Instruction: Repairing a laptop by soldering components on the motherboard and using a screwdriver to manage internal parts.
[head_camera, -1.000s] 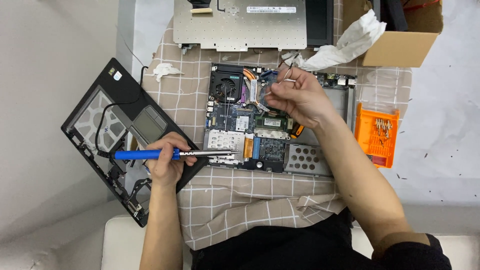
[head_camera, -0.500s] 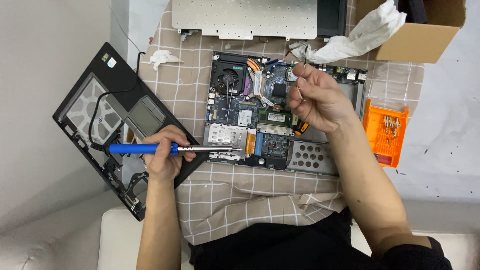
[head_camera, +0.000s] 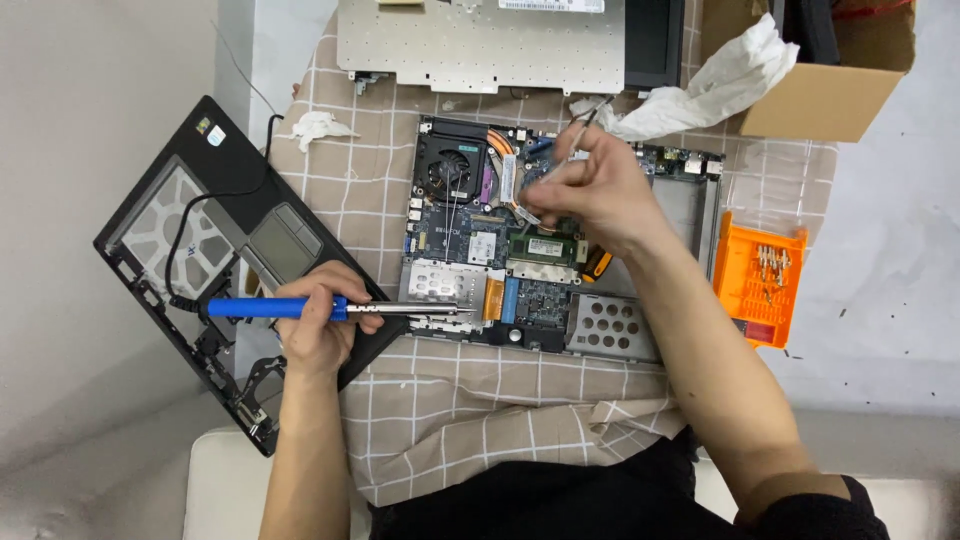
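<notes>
Left hand grips soldering iron; right hand over motherboard, perhaps pinching tweezers.

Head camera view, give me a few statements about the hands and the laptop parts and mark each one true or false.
1. The left hand grips a blue-handled soldering iron. True.
2. The iron's metal tip lies over the orange bit case. False: it points at the lower left of the laptop motherboard.
3. The right hand is over the motherboard's upper middle, pinching a thin metal tool. True.
4. The black palm-rest cover lies right of the motherboard. False: it lies to its left.
5. A cardboard box with white paper sits at the upper right. True.
</notes>
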